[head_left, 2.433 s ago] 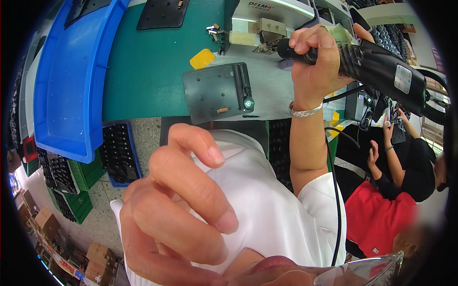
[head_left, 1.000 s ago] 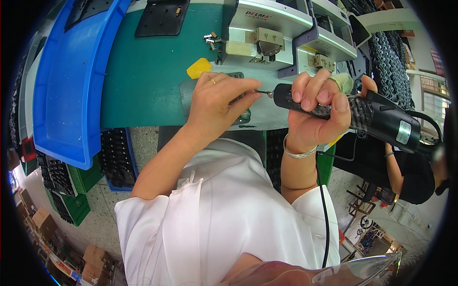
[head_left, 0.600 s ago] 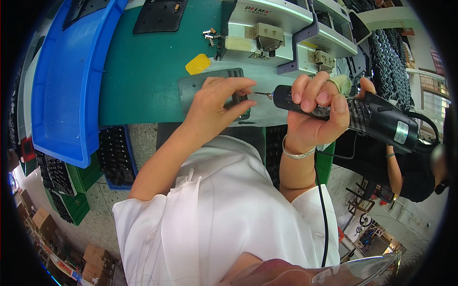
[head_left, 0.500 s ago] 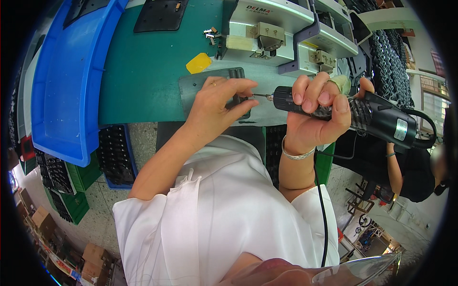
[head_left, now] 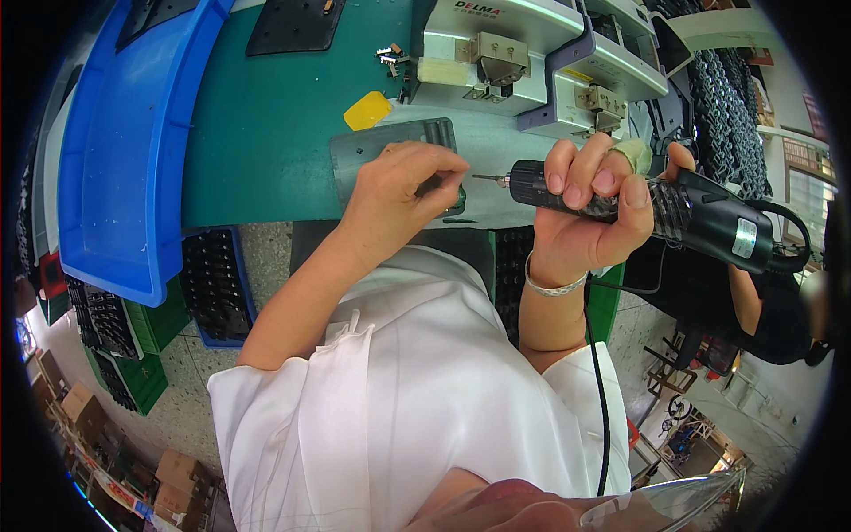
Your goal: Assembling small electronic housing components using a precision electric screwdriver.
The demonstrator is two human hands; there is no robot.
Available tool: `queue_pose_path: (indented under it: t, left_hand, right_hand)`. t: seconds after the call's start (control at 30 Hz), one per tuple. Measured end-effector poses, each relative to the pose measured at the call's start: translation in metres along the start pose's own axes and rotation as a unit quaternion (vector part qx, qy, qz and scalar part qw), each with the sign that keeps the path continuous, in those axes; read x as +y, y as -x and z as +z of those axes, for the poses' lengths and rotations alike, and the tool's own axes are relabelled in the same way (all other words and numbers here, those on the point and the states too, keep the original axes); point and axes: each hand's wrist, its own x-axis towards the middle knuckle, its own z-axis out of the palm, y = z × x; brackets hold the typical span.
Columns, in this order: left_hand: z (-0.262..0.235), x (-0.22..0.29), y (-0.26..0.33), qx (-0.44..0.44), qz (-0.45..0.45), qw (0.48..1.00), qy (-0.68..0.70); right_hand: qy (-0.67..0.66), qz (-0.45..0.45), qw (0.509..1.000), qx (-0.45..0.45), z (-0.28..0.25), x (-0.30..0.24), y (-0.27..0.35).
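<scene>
My right hand (head_left: pixel 589 204) is wrapped round a black electric screwdriver (head_left: pixel 709 217), held level with its thin bit (head_left: pixel 487 177) pointing left. The bit's tip stops just short of my left hand (head_left: pixel 403 182). That hand's thumb and index finger are pinched together; whatever lies between them is too small or hidden to make out. Under and beside the left hand is a flat dark plate (head_left: pixel 353 151) with a raised black part (head_left: pixel 439 133) at its right end. The left fingers cover some of this part.
Two silver-grey machines (head_left: pixel 505 97) stand at the back of the green table (head_left: pixel 257 151). A yellow tag (head_left: pixel 367 111), small switch-like parts (head_left: pixel 391 58) and a black panel (head_left: pixel 292 25) lie there too. At left is a blue tray (head_left: pixel 120 168); on the right, a co-worker's arm (head_left: pixel 745 297).
My left thumb and index finger have closed together and drawn a little away from the bit's tip. My right hand and the screwdriver have hardly moved.
</scene>
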Motion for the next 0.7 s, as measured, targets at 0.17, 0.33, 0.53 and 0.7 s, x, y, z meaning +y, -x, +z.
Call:
queue_pose_path:
  t: [0.17,0.33,0.53,0.7]
  left_hand:
    - [-0.001,0.005,0.000,-0.009,-0.026,0.999,0.029]
    - [-0.003,-0.002,0.001,0.007,0.010,1.000,0.005]
    - [-0.007,0.002,0.008,-0.013,-0.254,0.921,0.296]
    - [-0.006,0.001,0.010,-0.005,-0.298,0.750,0.590]
  right_hand:
    - [0.029,0.005,0.999,-0.019,0.004,-0.002,0.002]
    - [0.024,0.000,1.000,-0.007,0.001,-0.005,0.002]
    - [0.001,-0.007,1.000,-0.002,0.002,-0.012,0.003]
    - [-0.025,-0.022,0.999,-0.020,0.011,-0.015,0.003]
